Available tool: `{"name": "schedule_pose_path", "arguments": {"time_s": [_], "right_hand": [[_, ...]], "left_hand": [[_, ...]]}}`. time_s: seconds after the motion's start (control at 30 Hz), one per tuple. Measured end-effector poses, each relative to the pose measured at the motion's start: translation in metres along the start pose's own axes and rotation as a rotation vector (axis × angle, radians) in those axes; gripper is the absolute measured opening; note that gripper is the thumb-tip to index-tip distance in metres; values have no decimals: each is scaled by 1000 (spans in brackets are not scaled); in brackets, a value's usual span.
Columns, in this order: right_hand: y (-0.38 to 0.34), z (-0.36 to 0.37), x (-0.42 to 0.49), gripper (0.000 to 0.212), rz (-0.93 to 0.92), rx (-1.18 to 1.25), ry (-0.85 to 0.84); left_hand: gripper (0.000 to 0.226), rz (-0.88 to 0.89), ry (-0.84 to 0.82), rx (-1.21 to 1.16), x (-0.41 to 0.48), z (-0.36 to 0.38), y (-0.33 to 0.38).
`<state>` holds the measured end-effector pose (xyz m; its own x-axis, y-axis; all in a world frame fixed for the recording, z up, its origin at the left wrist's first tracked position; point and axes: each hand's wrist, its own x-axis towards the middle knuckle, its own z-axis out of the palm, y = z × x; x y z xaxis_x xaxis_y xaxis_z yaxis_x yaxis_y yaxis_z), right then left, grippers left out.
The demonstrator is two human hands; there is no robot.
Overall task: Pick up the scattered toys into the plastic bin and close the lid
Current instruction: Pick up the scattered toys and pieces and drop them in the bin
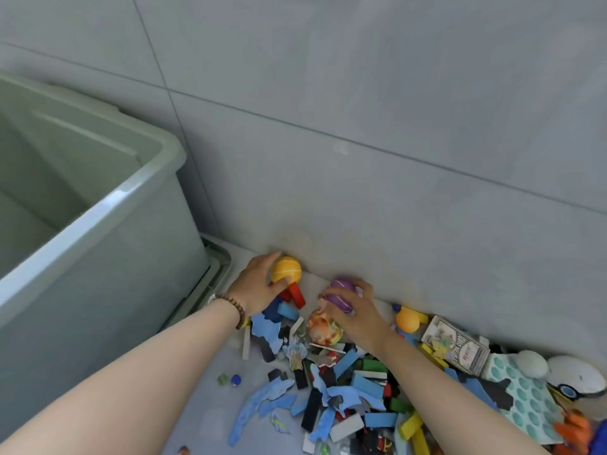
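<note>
Yellow ball (286,269) with white seam lines is gripped by the left hand (254,285), fingers and thumb curled round it, at the foot of the grey tiled wall (361,126). The right hand (356,311) grips a purple ball (341,292) with pale stripes, fingers wrapped over the top, just beside the wall. The hands are apart, one ball each. A beaded bracelet (236,307) is on the left wrist.

Red block (297,294) lies under the yellow ball, long axis running down-right. A patterned orange ball (323,328) sits against the right hand's near side. A small orange ball (407,320) is right of that hand, by the wall. A card box (456,349) lies flat, long axis slanting down-right along the wall.

Scattered toys (345,389), blue foam pieces and coloured blocks pointing every way, cover the floor between and below the forearms. Two marbles (230,379) lie apart on the left of the pile. A white plush (574,377) is at far right.

The plastic bin (108,257), pale green, stands upright at left, open top up, near rim running from lower left to upper right. Its lid (220,264) lies flat under its right side.
</note>
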<state>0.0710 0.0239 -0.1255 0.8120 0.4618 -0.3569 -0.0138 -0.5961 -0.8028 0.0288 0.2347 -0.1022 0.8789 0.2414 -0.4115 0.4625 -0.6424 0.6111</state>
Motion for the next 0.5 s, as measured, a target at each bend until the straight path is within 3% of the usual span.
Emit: {"name": "schedule_pose_path", "arguments": {"time_s": [0.23, 0.4, 0.5], "right_hand": [[6, 2, 0, 20, -86, 9, 78], [9, -6, -7, 38, -137, 12, 124], [0, -15, -13, 42, -143, 59, 147]], "left_hand": [[49, -37, 73, -119, 25, 17, 5], [72, -71, 67, -219, 22, 23, 8], [63, -39, 94, -252, 9, 16, 14]]}}
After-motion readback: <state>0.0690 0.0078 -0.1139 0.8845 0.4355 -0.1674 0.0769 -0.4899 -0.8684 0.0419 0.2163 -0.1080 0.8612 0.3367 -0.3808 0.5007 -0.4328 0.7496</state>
